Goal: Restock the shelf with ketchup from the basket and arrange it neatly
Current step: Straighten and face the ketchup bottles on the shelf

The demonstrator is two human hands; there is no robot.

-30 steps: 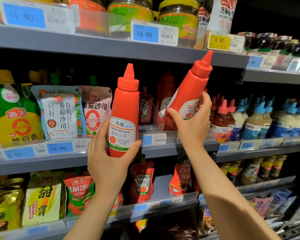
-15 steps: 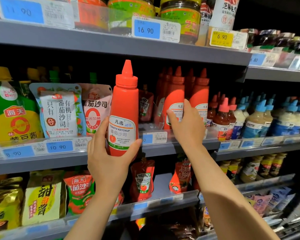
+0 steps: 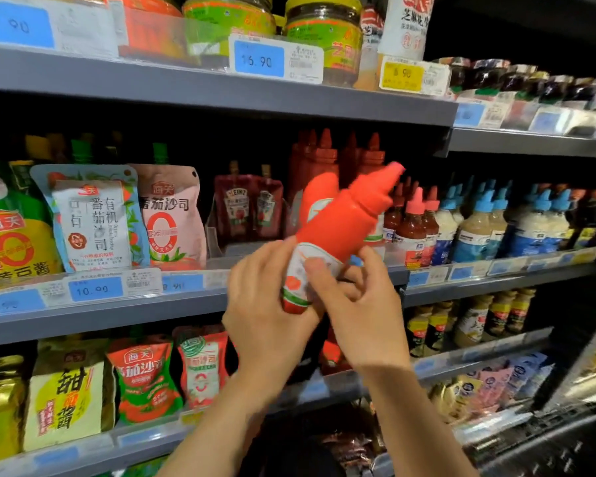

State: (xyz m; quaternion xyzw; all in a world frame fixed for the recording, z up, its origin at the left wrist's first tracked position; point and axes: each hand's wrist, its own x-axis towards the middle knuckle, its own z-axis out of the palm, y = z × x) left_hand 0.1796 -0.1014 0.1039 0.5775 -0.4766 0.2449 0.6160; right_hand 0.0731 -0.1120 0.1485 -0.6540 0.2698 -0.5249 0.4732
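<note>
Since a moment ago, when the left hand alone held the ketchup bottle (image 3: 338,232) upright while the right hand set another bottle among the row, both hands have come together on this one and it has tipped over, its nozzle now pointing up and to the right.

Largest in view is the middle shelf (image 3: 117,311), a grey ledge with blue price tags along its front edge. The tilted bottle hangs in front of that edge, clear of it, its base below the ledge line and its cap above it. On the shelf behind the bottle stands a row of red ketchup bottles (image 3: 319,160), upright and packed close. Left of the bottle, tomato sauce pouches (image 3: 93,218) lean side by side on the same shelf; right of it stand small chili sauce bottles (image 3: 412,225) and then blue-capped dressing bottles (image 3: 475,228).

The left hand (image 3: 265,315) wraps the bottle's base from the left, fingers curled round the lower label. The right hand (image 3: 362,304) grips the same lower part from the right, its thumb pressed across the label and its fingers curled behind the bottle. Motion blur softens the cap.
</note>
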